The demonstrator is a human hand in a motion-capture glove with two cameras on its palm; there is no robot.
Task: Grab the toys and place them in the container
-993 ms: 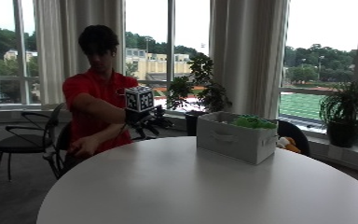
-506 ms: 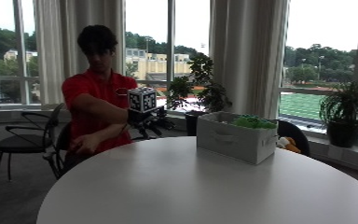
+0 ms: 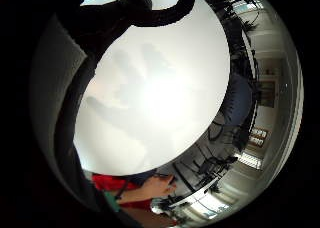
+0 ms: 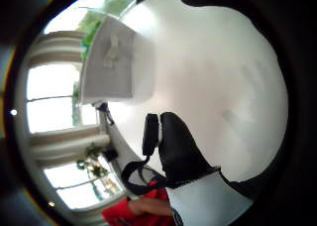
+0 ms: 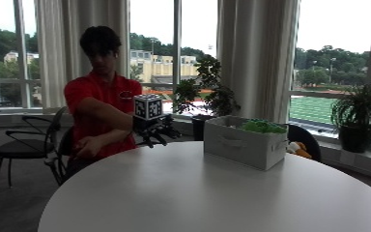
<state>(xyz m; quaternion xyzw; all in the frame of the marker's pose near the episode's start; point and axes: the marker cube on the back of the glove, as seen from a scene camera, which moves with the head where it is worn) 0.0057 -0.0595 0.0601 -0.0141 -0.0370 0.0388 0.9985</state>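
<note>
Big round white bench (image 5: 192, 193) takes up most of the outside view, and its top looks bare of loose toys from here. On it, out toward 2 o'clock from the middle, sits the container (image 5: 243, 145), a pale fabric bin with a slot handle in its side. It stands upright with the open top facing up, so anything can be dropped straight in.

Something green (image 5: 261, 126) pokes up over the rim at the far side. That reads as a toy already inside, which makes me think the job is mostly done, or fully done. There's also an orange and white thing (image 5: 296, 148) behind the bin near the window ledge, off the bench. It could be another toy, but it's too small to say.

The person sits at about 10 o'clock with the right hand (image 5: 153, 130) held up in the air above the bench edge, well apart from the bin. In the thumb-side palm view only bare bench and the bin show in front of the palm, so the grip has nothing in it. Can't tell whether the fingers are spread or curled. The bare hand (image 5: 86, 147) rests low by the lap, out of the way.
</note>
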